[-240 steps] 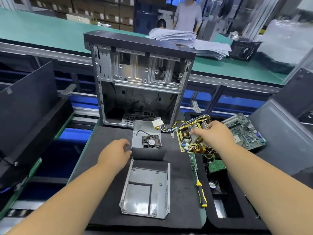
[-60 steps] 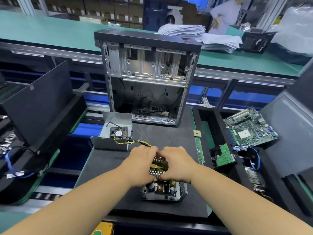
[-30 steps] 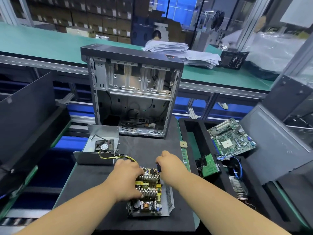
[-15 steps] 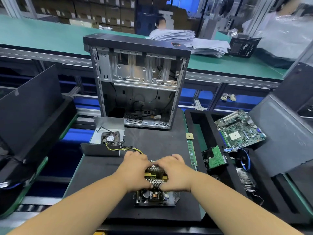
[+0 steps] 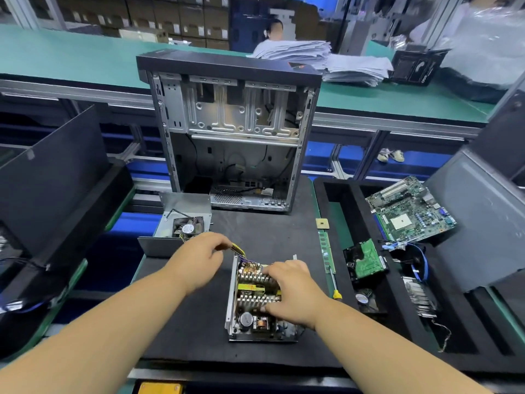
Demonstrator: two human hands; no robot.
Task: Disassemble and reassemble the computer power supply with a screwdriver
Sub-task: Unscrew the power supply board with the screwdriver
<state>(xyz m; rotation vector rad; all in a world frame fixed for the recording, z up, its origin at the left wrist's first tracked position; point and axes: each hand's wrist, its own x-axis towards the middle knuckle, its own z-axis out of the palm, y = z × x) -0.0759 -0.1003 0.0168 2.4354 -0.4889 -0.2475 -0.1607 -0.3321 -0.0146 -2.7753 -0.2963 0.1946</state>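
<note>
Power supply board (image 5: 257, 294) in open casing, long axis 12–6. Right hand (image 5: 292, 291) pressed flat on heatsinks. Left hand (image 5: 199, 260) pinched cable bundle (image 5: 238, 248) at 11; hands apart.

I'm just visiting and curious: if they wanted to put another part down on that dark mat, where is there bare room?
Bare mat lies between the computer case and the open power supply, and more left of it, under the left forearm. The near strip is also free. The right edge is crowded: memory stick, screwdriver, then the parts tray.
</note>
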